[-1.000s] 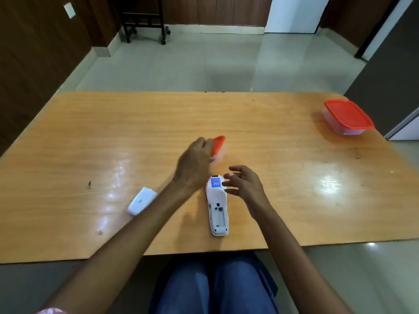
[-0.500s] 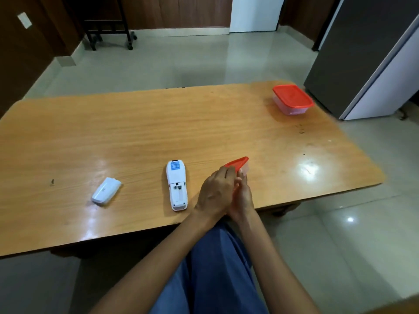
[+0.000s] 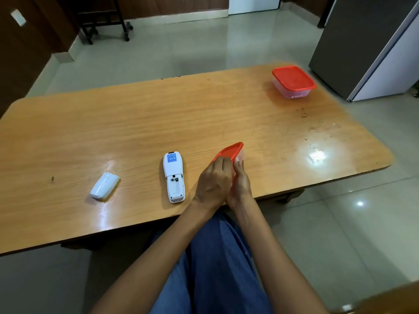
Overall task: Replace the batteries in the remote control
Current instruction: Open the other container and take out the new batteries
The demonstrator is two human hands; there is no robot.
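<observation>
The white remote control (image 3: 174, 176) lies face down near the table's front edge, its battery compartment uncovered and showing no batteries. Its white battery cover (image 3: 104, 185) lies apart to the left. Right of the remote, both hands hold a small clear container with a red lid (image 3: 231, 151), tilted up on edge. My left hand (image 3: 214, 180) grips the lid side, my right hand (image 3: 240, 182) the clear underside. The container's contents are hidden.
A larger clear container with a red lid (image 3: 293, 81) stands at the far right of the wooden table (image 3: 204, 109). A grey refrigerator (image 3: 371, 46) stands beyond the table's right end. A dark wheeled stand (image 3: 103, 23) is across the tiled floor.
My left hand brought the small red-lidded container from behind the remote to the front right, and my right hand joined it. The camera view swung to the right.
</observation>
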